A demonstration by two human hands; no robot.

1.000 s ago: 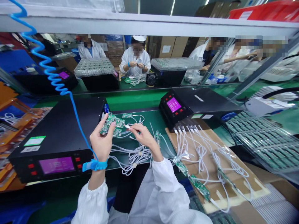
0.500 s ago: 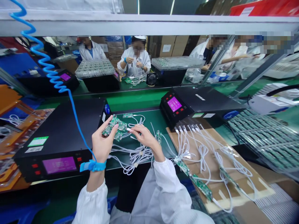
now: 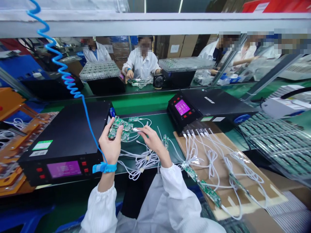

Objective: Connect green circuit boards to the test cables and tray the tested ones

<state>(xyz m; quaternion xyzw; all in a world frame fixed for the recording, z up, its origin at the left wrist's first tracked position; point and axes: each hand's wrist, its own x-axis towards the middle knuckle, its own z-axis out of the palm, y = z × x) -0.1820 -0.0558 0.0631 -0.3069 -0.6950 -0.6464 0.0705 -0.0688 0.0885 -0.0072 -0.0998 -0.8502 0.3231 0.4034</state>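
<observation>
**Green circuit boards and white plug, in two bare hands above a green bench**

Pinched between thumb and fingers of the left hand [image 3: 110,147]: circuit boards [image 3: 119,128], flat, rectangular, rough with small components; held up over the bench [image 3: 155,120], just beside the left black box [image 3: 70,126]. Pinched in the fingertips of the right hand [image 3: 152,140]: white plug [image 3: 136,129], smooth, slim, at the boards' right edge; whether fully seated, cannot tell. Around the left wrist: blue strap [image 3: 105,167], soft, joined to a glossy coiled cord [image 3: 63,73].

Below the hands: bundle of white cables [image 3: 143,160], rubbery, looped. To the right: right black box [image 3: 218,102], flat-topped, with lit purple screen [image 3: 182,107] and row of plugged-in white leads, trailing over a brown cardboard sheet [image 3: 181,142] edged with pale tape.

Containers: clear plastic tray [image 3: 279,139], ridged, filled with rows of green boards; across the bench, clear compartmented tray [image 3: 99,70], filled with small parts. Beyond: person in white coat [image 3: 143,63].
</observation>
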